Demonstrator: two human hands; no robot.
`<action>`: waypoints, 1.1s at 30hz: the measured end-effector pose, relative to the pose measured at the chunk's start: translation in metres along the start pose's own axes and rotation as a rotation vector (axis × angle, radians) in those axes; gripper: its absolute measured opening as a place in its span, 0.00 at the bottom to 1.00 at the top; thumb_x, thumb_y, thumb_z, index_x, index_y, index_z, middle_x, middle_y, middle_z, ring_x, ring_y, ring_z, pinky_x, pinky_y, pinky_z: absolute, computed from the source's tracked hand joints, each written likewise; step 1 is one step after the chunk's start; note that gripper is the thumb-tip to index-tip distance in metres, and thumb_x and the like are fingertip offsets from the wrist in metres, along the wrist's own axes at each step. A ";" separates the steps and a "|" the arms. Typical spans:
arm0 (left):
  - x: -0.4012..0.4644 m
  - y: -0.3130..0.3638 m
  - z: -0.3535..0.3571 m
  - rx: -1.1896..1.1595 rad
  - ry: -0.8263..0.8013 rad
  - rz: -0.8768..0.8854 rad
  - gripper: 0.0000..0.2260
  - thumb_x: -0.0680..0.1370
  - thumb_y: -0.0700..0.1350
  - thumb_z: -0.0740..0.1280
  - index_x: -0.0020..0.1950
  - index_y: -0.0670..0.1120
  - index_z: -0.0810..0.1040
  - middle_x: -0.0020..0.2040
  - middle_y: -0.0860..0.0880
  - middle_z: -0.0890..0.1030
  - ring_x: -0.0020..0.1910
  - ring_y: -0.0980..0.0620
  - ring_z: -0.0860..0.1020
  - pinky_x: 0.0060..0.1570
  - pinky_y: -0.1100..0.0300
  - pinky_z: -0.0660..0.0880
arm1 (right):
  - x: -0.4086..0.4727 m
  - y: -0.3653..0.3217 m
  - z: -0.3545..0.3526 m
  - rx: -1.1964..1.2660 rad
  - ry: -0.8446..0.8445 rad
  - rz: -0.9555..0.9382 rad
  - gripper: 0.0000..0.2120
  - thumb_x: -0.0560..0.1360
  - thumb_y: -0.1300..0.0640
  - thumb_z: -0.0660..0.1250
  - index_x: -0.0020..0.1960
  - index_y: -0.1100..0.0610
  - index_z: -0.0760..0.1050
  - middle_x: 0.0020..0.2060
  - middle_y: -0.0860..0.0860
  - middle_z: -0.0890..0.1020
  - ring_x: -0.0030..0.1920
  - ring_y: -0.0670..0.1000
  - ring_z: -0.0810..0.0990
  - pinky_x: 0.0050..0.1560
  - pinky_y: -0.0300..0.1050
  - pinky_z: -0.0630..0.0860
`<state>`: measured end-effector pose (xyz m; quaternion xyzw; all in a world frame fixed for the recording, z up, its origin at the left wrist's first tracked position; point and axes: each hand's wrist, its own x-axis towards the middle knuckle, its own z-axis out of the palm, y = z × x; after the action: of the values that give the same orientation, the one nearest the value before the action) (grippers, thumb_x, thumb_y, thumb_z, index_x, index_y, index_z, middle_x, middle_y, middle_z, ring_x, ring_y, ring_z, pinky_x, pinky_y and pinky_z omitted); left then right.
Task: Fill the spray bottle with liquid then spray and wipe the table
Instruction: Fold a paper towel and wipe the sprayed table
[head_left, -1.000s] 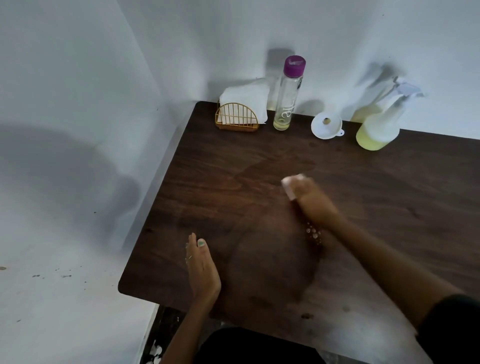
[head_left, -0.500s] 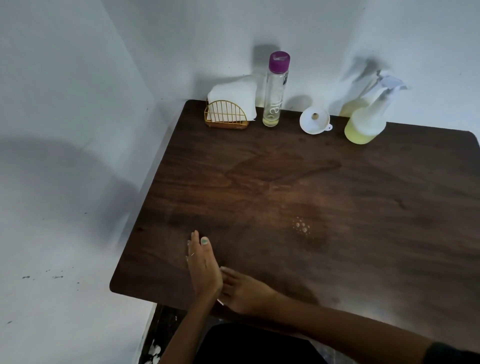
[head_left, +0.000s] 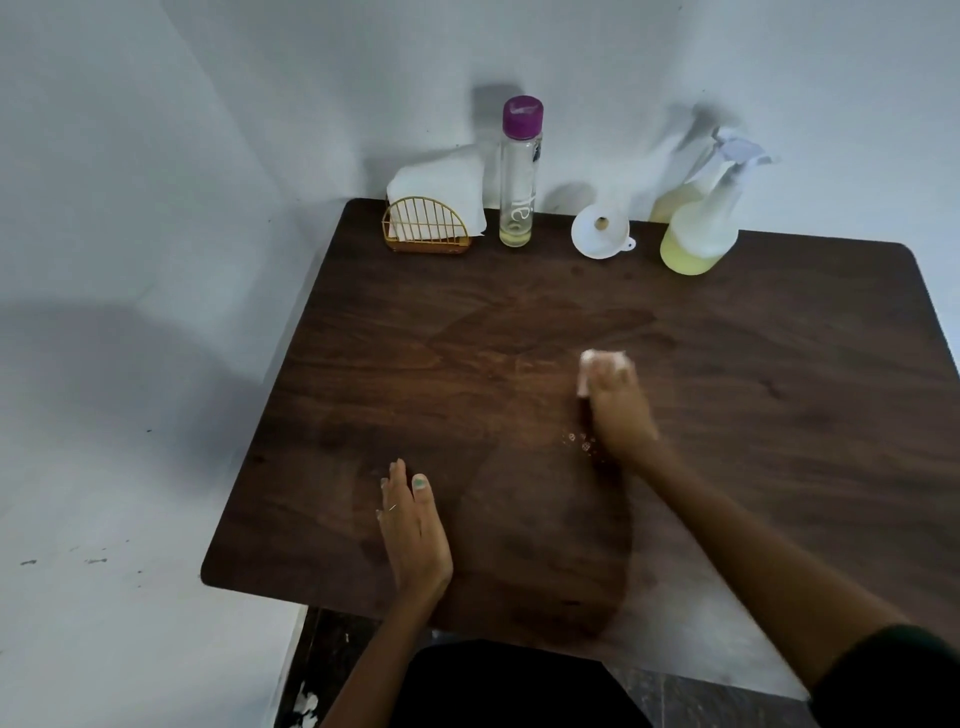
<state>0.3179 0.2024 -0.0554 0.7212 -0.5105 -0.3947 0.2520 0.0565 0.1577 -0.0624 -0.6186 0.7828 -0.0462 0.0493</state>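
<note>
My right hand (head_left: 621, 410) presses a folded white tissue (head_left: 597, 364) flat onto the middle of the dark wooden table (head_left: 779, 415); only the tissue's far edge shows past my fingers. A few small droplets (head_left: 579, 441) lie just left of my wrist, and damp streaks darken the wood around it. My left hand (head_left: 413, 530) rests flat near the front left edge, fingers together, holding nothing. The spray bottle (head_left: 701, 223), with yellowish liquid in its lower part, stands at the back right.
Along the back edge stand a gold wire holder with white napkins (head_left: 431, 218), a tall clear bottle with a purple cap (head_left: 517, 171) and a white funnel (head_left: 600, 231). Grey walls close in behind and on the left.
My right hand swept from the table's middle back to the front edge beside my left hand, then out to the middle again with the tissue. My left hand stayed put.
</note>
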 end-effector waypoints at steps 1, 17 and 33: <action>-0.001 0.000 0.001 0.002 0.000 0.008 0.26 0.83 0.55 0.47 0.77 0.44 0.56 0.78 0.46 0.58 0.78 0.51 0.51 0.75 0.55 0.42 | -0.021 -0.025 0.004 -0.061 0.008 -0.129 0.17 0.81 0.61 0.52 0.63 0.67 0.71 0.59 0.63 0.76 0.61 0.63 0.73 0.68 0.56 0.67; -0.005 0.006 0.012 0.074 -0.004 0.009 0.23 0.83 0.51 0.47 0.77 0.44 0.57 0.78 0.46 0.59 0.78 0.51 0.51 0.75 0.54 0.42 | 0.004 0.106 -0.020 -0.223 -0.173 0.086 0.30 0.77 0.68 0.55 0.76 0.65 0.49 0.75 0.60 0.57 0.75 0.59 0.55 0.73 0.59 0.49; -0.009 0.009 0.021 0.129 0.034 0.010 0.23 0.84 0.51 0.48 0.77 0.43 0.58 0.78 0.45 0.60 0.78 0.49 0.52 0.75 0.51 0.43 | -0.068 0.034 0.009 -0.164 0.022 -0.538 0.23 0.74 0.61 0.55 0.68 0.63 0.65 0.61 0.60 0.78 0.62 0.62 0.75 0.64 0.60 0.65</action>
<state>0.2942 0.2088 -0.0576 0.7400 -0.5342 -0.3474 0.2154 0.0411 0.2316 -0.0749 -0.8056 0.5920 -0.0010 -0.0234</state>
